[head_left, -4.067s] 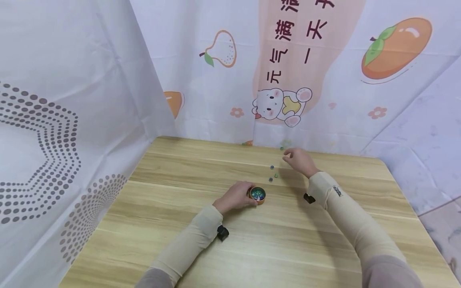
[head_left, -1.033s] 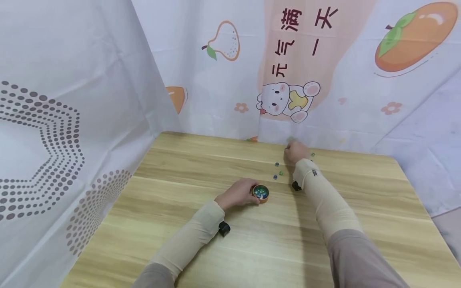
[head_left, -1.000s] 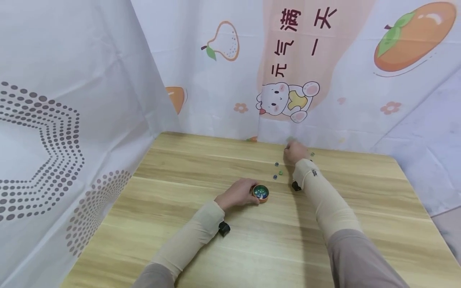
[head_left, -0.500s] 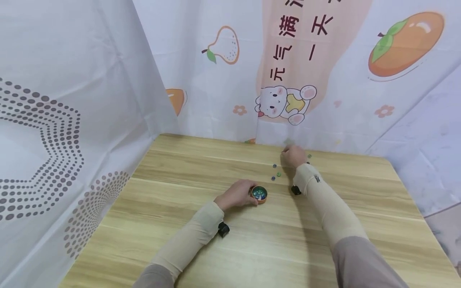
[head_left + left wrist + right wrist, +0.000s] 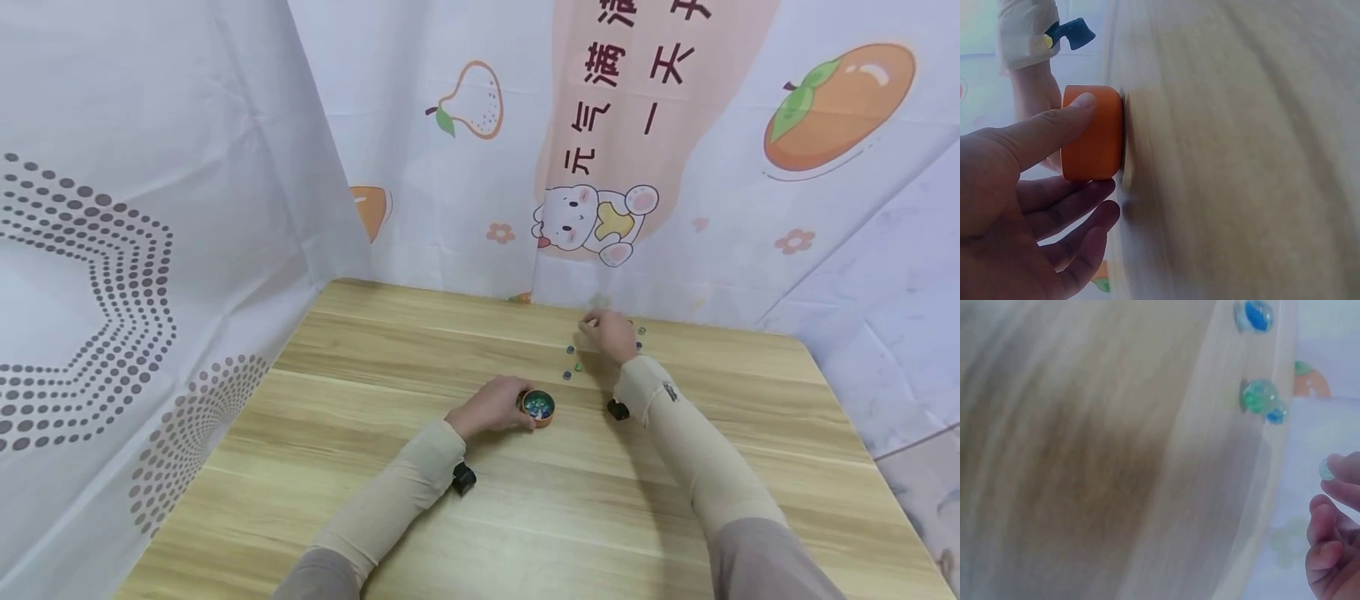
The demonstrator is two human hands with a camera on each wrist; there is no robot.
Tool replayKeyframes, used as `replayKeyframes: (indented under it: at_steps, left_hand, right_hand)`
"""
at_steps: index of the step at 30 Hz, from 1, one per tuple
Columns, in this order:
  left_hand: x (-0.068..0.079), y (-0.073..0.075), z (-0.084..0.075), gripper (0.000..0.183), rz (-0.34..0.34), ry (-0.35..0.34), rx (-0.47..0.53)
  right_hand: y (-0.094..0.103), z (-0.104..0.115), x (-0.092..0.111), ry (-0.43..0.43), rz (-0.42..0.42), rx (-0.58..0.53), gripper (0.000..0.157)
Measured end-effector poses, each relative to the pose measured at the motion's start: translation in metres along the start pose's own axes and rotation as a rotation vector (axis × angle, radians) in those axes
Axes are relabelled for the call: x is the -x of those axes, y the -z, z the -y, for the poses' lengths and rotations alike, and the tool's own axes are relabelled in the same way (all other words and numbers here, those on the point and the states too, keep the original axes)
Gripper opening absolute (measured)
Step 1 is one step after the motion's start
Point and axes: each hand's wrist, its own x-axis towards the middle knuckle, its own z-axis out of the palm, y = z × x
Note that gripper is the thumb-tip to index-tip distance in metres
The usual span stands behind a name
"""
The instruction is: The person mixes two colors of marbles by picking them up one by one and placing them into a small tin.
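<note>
My left hand (image 5: 495, 406) grips a small round orange bowl (image 5: 542, 422) on the table, thumb on its near side. The left wrist view shows the thumb pressed on the bowl's smooth wall (image 5: 1102, 140) and the fingers curving below it. Several blue and green glass marbles (image 5: 537, 407) lie inside. Near the back edge, my right hand (image 5: 615, 337) is raised off the table. It pinches a pale green marble (image 5: 1325, 469) between thumb and finger, visible in the right wrist view. Left of that hand lie a green marble (image 5: 578, 367) and two blue marbles (image 5: 567, 375).
Behind and to the right of my right hand are several more small marbles (image 5: 641, 331). The wooden table (image 5: 420, 333) meets a printed curtain (image 5: 450, 183) at its back edge. Another curtain (image 5: 247, 208) hangs along the left side.
My right hand reached down at the back edge, then rose and drew slightly forward with a marble pinched. The marble lying there earlier has left its spot. My left hand stays on the bowl.
</note>
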Motion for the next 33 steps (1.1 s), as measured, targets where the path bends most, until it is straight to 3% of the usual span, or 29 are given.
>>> replayKeyframes:
  at_steps: [9,25,33]
  left_hand:
    - [-0.002,-0.001,0.002,0.057,-0.001,-0.005,0.014]
    - [-0.005,-0.001,0.001,0.054,0.01,-0.007,-0.013]
    - [-0.006,-0.003,0.001,0.056,0.014,0.0,-0.017]
  right_hand:
    - [0.004,0.011,0.015,0.036,-0.01,-0.079,0.028]
    - [-0.007,0.03,0.049,0.199,-0.037,-0.146,0.024]
    - [-0.013,0.036,0.066,0.192,0.007,-0.207,0.022]
